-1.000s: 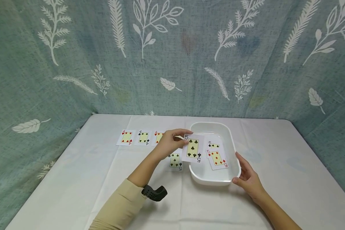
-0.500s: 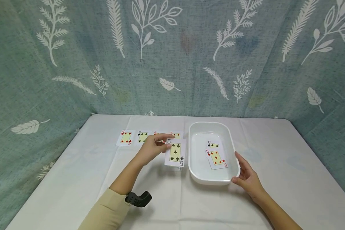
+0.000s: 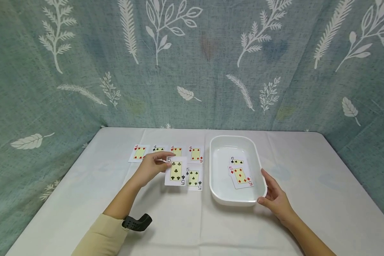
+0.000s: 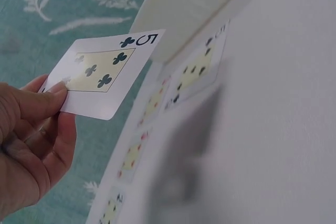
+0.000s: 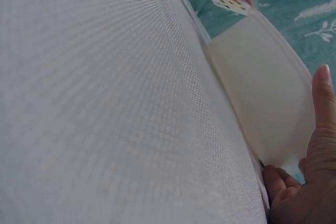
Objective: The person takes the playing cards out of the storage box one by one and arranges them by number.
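Observation:
My left hand pinches the five of clubs by its left edge, thumb on the face, as the left wrist view also shows. The raised card overlaps the left side of the five of spades in the head view. My right hand grips a white plastic tray at its front right corner, thumb near the front rim and fingers along the side. Inside the tray lie the five of diamonds and, partly under it, a six with black pips.
Behind my left hand several fours lie face up in a row, from a red four to the four of diamonds. A white cloth covers the table. A leaf-patterned curtain hangs along the back.
My left hand has carried the five of clubs leftward from the tray's left rim, past the five of spades, to its left side. My right hand stays on the tray.

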A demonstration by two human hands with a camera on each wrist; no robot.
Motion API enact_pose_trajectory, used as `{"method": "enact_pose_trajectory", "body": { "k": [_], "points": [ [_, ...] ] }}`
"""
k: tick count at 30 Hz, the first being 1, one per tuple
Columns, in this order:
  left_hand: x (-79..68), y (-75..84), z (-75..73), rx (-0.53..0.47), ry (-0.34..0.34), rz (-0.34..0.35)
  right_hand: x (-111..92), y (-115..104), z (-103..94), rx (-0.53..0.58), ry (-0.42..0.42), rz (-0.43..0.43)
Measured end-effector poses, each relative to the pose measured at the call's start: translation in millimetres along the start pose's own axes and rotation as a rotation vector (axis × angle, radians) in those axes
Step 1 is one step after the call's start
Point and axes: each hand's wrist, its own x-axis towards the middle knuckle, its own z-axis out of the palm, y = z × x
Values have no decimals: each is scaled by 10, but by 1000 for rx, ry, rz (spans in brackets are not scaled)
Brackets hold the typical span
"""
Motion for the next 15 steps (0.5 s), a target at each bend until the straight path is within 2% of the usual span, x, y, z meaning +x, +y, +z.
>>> {"method": "enact_pose_trajectory", "body": {
  "k": [6, 15],
  "points": [
    [-7, -134, -86, 34, 3, -28, 2, 1, -2, 10, -7, -10],
    [39, -275, -82, 85, 4, -78, 5, -8, 1, 9, -2, -2]
  ]
}}
